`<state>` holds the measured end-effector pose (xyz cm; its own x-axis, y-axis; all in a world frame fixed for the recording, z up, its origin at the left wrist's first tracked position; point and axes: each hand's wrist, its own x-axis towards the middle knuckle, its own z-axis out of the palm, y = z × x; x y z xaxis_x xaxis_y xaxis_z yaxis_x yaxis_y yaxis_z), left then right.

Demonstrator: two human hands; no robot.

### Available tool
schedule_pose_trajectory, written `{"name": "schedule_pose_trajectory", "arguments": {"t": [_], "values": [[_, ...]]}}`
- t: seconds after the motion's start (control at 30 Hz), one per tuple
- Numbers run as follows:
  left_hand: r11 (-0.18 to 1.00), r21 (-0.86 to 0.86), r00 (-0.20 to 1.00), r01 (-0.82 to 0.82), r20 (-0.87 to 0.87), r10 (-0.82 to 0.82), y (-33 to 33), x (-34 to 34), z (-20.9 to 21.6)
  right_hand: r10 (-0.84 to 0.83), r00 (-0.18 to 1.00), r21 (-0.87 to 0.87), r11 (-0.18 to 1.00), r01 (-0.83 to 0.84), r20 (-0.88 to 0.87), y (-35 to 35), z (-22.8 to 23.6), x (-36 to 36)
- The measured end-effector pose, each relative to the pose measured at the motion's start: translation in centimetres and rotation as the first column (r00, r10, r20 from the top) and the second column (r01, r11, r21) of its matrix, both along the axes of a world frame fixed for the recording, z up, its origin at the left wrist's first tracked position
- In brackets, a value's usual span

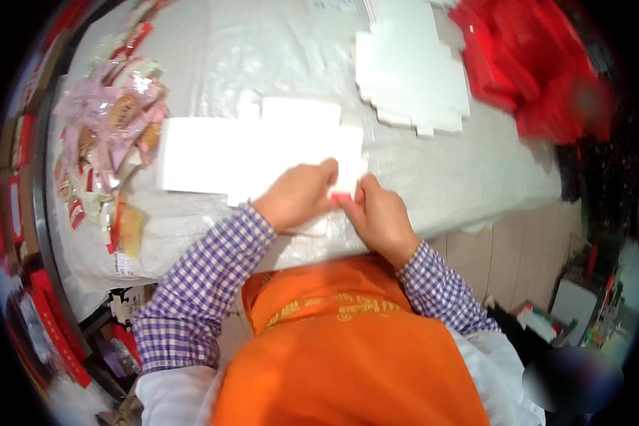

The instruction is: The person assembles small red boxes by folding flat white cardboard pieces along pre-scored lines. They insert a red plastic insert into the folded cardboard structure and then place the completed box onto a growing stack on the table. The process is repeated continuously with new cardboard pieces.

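Note:
A white cardboard box blank point(220, 156) lies partly unfolded in front of me, with several flaps sticking out at its edges. My left hand point(298, 195) is closed on its right end, the thumb pressed near a small red patch point(341, 195). Facing it, my right hand point(383, 216) pinches the same end of the blank between thumb and fingers. The two thumbs nearly meet at the red patch. Part of the folded end is hidden behind my fingers.
Small wrapped snack packets point(113, 121) lie heaped along the left of the covered table point(227, 64). A stack of flat white box blanks point(412, 78) rests at the far right, beside a red pile point(525, 64). Boxes point(21, 184) line the left side.

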<state>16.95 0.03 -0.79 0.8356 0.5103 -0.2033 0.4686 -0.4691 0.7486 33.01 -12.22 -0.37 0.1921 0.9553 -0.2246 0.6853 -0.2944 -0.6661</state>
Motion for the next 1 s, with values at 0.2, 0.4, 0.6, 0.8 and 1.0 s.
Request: {"name": "schedule_pose_trajectory", "arguments": {"t": [0.2,0.4,0.6,0.8,1.0], "values": [[0.669,0.390,0.767,-0.633,0.437,0.470,0.6,-8.4,-0.3,-0.270,0.962,0.137,0.952,0.273,-0.040,0.5,-0.4,1.2],[0.320,0.528,0.581,-0.787,0.459,0.672,5.3,-18.4,-3.1,-0.053,0.990,0.197,0.980,0.026,0.129,4.8,-1.7,1.1],[0.501,0.006,0.490,-0.865,0.225,0.842,2.2,-23.1,-5.5,0.011,0.998,0.314,0.950,0.007,-0.055,9.4,-0.9,2.0],[0.164,-0.850,0.007,-0.500,0.186,0.983,-8.9,-17.4,1.8,0.259,0.955,0.343,0.918,-0.198,-0.143,18.0,6.7,2.9],[0.337,-0.878,0.741,-0.340,-0.029,0.671,-13.8,-15.8,1.0,0.150,0.806,0.634,0.541,-0.552,0.573,25.8,7.0,-1.3]]}}
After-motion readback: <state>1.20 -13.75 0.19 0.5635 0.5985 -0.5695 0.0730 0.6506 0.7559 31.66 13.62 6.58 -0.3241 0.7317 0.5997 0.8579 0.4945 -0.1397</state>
